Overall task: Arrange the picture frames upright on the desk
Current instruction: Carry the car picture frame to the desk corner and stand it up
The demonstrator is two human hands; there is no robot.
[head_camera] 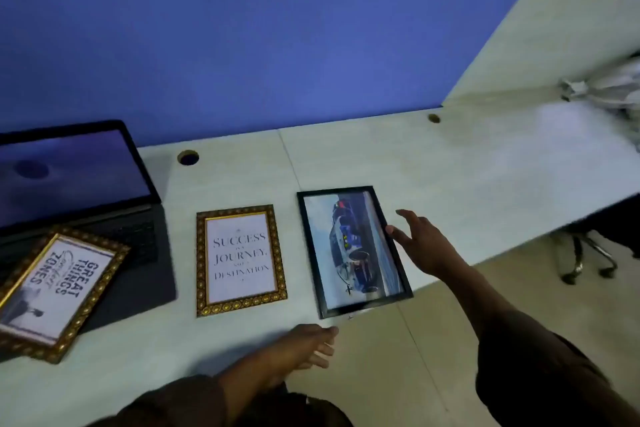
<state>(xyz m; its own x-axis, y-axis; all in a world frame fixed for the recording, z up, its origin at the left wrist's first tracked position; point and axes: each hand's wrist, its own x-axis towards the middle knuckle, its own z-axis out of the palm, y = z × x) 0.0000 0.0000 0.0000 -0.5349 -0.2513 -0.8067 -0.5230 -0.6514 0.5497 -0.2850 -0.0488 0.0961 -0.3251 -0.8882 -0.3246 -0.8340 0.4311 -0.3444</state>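
Three picture frames lie flat on the pale desk [450, 163]. A black frame [353, 250] with a car picture is at the right, near the desk's front edge. A gold frame [240, 260] reading "Success is a journey" lies in the middle. Another gold frame [57, 291] with a "Great things" print rests tilted on the laptop at the left. My right hand [420, 239] is open, its fingertips at the black frame's right edge. My left hand [308, 345] is open, just below the black frame's lower left corner, holding nothing.
An open dark laptop [79, 184] stands at the back left against the blue wall [277, 28]. Two cable holes [188, 157] pierce the desk's back. A white partition [540, 31] rises at the right, with crumpled white material [616, 87]. A chair base [585, 256] shows below the desk.
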